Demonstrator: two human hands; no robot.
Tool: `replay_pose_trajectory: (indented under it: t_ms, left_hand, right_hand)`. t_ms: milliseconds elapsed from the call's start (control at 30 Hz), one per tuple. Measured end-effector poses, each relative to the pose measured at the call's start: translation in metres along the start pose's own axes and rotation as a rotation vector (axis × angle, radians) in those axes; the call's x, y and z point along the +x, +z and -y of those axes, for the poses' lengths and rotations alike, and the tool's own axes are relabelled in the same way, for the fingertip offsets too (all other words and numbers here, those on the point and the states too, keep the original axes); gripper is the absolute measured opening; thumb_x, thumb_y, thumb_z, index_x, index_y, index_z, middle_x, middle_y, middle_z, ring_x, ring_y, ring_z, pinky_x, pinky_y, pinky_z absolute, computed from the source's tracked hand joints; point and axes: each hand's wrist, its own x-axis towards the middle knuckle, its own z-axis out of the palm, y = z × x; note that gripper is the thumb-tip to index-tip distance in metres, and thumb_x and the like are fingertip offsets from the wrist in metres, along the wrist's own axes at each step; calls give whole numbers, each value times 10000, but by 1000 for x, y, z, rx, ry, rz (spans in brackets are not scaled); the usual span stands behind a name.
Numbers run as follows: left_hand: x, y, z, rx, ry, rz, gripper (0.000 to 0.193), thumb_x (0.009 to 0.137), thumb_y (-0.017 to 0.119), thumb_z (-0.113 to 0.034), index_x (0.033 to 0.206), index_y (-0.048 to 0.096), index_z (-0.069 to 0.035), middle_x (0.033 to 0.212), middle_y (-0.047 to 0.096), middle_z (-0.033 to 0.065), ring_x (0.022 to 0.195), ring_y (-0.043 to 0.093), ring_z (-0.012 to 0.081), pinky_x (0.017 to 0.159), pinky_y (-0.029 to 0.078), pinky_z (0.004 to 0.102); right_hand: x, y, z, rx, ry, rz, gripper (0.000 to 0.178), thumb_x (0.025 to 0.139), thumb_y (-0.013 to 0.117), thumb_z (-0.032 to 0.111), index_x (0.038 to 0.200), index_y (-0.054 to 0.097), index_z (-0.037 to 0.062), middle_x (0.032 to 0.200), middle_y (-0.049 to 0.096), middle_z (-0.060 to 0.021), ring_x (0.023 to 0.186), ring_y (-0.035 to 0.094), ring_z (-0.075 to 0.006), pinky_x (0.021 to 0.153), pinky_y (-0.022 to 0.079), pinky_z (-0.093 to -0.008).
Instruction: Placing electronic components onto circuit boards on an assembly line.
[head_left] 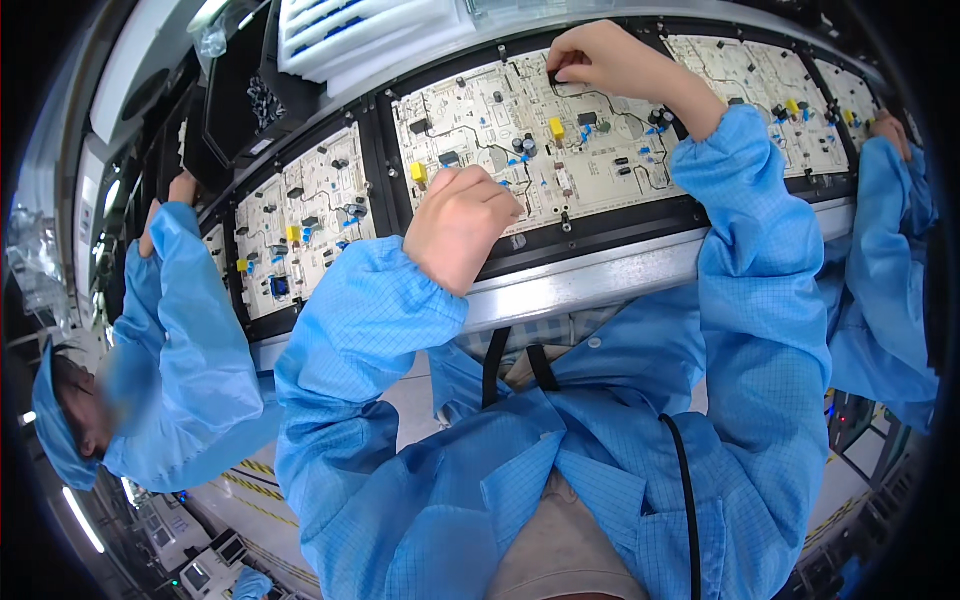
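Note:
In front of me a pale circuit board panel (592,200) lies in a black frame (540,238). It carries yellow block parts (557,128), blue parts and black cylinders. My right hand (610,62) reaches over the panel's far edge, thumb and index finger pinched on a small dark component (556,78) at the board surface; whether it is seated there I cannot tell. Above the panel's near left part hovers my left hand (462,225), its fingers curled together. Their tips point right, and what they hold, if anything, is hidden.
A metal rail (600,268) runs along the near side. More boards lie in frames to the left (330,235) and right (815,150). Behind stand a black bin (225,125) of dark parts and a white foam tray (350,50). People in blue sleeves work at both sides.

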Motion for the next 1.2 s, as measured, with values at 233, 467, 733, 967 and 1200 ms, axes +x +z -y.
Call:
replay_pose_trajectory:
  t_ms: [233,467,733,967,1200]
  left_hand:
    - [-3,-3,1,-45,-33,11,160,719,618,-119,853,703,-100,833,656,-4,892,579,163,829,415,296]
    - [6,-17,11,-135,-79,102,111,759,704,-167,855,721,-114,819,678,30,849,605,203,793,431,336]
    - [66,-67,85,-87,-228,-262,153,829,695,-159,931,718,-47,881,704,115,782,676,259,714,528,331]
    - [57,-84,189,235,-378,-880,116,869,633,-136,921,650,-33,934,630,128,893,614,265,795,485,358]
    - [-39,-62,318,187,-906,-748,193,884,602,-214,912,619,-24,915,656,183,897,636,322,811,492,413]
  right_hand:
    - [5,8,-3,40,-74,-16,188,829,663,86,992,672,-8,876,688,-107,776,639,-185,725,515,-288]
    - [6,9,-1,66,-64,-12,177,831,662,77,986,672,-8,864,684,-105,764,636,-180,708,513,-287]
    - [3,5,13,-167,-91,-37,160,761,693,110,904,670,41,842,650,-123,845,635,-294,735,509,-371]
    - [17,-47,0,-102,-10,-462,151,867,653,147,967,656,34,816,653,-103,697,610,-193,662,495,-299]
    - [102,-95,13,-203,-180,-569,129,892,609,117,970,634,17,787,658,-122,708,647,-215,657,501,-315]
